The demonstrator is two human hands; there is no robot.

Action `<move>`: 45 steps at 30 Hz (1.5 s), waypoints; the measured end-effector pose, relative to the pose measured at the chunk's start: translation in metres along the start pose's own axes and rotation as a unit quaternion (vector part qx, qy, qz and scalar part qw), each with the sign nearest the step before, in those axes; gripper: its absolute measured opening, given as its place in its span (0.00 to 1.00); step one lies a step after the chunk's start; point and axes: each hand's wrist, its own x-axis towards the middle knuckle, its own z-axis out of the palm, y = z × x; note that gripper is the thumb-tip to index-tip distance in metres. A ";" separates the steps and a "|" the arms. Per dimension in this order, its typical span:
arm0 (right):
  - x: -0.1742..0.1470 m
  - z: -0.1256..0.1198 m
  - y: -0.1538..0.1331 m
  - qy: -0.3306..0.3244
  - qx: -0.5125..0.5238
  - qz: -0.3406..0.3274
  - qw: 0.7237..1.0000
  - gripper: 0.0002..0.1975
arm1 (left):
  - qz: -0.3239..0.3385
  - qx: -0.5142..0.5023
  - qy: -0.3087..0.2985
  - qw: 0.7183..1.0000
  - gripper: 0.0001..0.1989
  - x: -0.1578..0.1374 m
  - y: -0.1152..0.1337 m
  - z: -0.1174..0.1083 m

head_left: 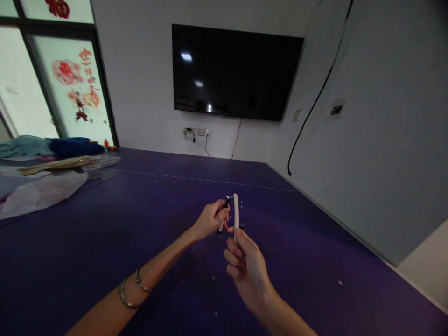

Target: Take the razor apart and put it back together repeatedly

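My left hand (209, 219) is closed around a small razor-like tool (227, 203) with a light T-shaped head, a black neck and a pale lower handle. Just to its right, my right hand (247, 266) pinches a slim, slightly curved white stick (236, 210) between thumb and fingers, holding it nearly upright. The tool's head is close beside the stick's top end; whether they touch I cannot tell. A small dark object (242, 227) shows behind my right thumb, too small to name. Several white flecks lie on the purple surface around the hands.
The wide purple surface (140, 200) reaches to the walls. Clear plastic sheeting (45, 191) and folded blue cloth (79, 146) lie at the left, near a small orange bottle (106, 143). A black cable (317, 98) hangs down the right wall. A television (236, 70) is mounted ahead.
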 end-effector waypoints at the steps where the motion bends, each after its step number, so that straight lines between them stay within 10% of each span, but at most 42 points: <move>1: -0.001 0.000 -0.001 0.001 0.000 -0.006 1.000 0.15 | 0.000 0.005 0.001 1.000 0.07 0.000 0.000 0.001; 36: -0.012 0.005 -0.001 -0.005 -0.011 0.028 1.000 0.15 | 0.010 -0.017 0.018 1.000 0.09 0.000 0.003 -0.001; 45: -0.008 0.004 -0.028 -0.022 -0.023 -0.094 0.995 0.11 | -0.140 -0.124 -0.039 0.982 0.10 0.009 -0.010 -0.011</move>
